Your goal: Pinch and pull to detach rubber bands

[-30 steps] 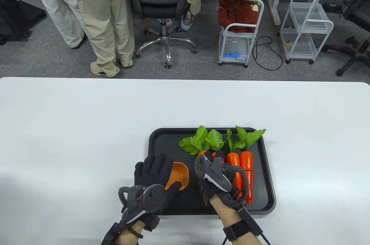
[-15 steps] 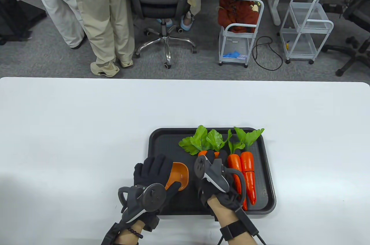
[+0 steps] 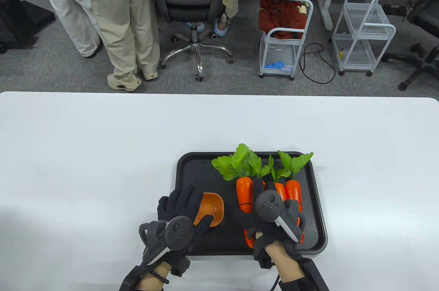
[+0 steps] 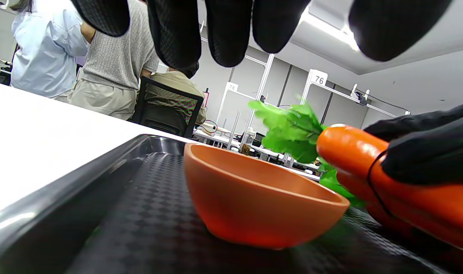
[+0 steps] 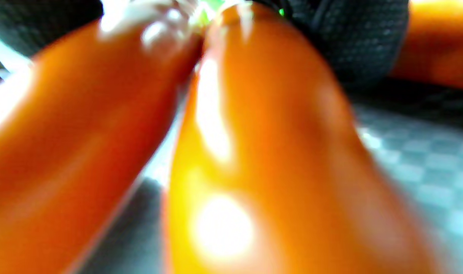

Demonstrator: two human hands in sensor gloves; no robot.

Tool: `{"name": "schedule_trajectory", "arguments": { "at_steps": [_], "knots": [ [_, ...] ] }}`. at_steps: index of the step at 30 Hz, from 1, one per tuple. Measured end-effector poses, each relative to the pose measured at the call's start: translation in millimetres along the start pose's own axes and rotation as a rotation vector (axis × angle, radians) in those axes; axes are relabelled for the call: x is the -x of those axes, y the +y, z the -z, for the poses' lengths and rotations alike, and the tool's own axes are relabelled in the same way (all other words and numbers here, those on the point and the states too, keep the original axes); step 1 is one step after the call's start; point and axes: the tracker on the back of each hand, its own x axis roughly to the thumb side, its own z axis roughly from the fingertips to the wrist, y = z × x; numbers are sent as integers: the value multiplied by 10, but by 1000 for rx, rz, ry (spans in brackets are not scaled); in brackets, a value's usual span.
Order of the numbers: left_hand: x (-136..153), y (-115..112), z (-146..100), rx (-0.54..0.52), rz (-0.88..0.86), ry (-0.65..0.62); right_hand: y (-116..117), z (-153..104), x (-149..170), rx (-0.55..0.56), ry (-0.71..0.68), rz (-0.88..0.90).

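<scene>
A black tray (image 3: 192, 167) holds toy carrots with green leaves and an orange bowl (image 3: 214, 207). My right hand (image 3: 257, 201) grips the left pair of carrots (image 3: 244, 189) from above and holds them tilted up off the tray. A thin black rubber band (image 4: 373, 182) circles these carrots just beside my right fingers (image 4: 425, 152). The right wrist view shows the two carrots (image 5: 254, 152) close up and blurred. Another pair of carrots (image 3: 293, 191) lies on the tray to the right. My left hand (image 3: 185, 207) hovers over the bowl (image 4: 254, 198) with fingers (image 4: 223, 34) spread, holding nothing.
The tray sits near the front edge of a white table (image 3: 103, 150). Beyond the far edge are standing people (image 3: 116, 13), an office chair (image 3: 195, 2) and wire carts (image 3: 284, 40).
My right hand has turned palm down over the left carrot pair and raised it, so the leaves moved up and away. The left hand has barely moved.
</scene>
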Motion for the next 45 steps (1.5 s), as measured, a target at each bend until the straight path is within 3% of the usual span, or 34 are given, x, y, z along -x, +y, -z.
{"name": "schedule_trajectory", "arguments": {
  "at_steps": [7,18,26,31,36,45],
  "knots": [
    [9,16,-17,-13,-56,-3,-94,-103,44,48,-87,198],
    [21,84,-38,-76,-177,6,50,-155,-24,-30,-262,576],
    [-95,41,-45,-59,-236,-90,275,-139,-82,-225,-308,978],
    [-129,62,-75,-112,-279,-108,361,-145,-140,-329,-361,1089],
    [-199,71,-116,-183,-250,-151,411,-158,-160,-348,-345,1189],
    [-255,68,-141,-175,-146,-243,522,-154,-73,-382,-259,1399]
  ]
}}
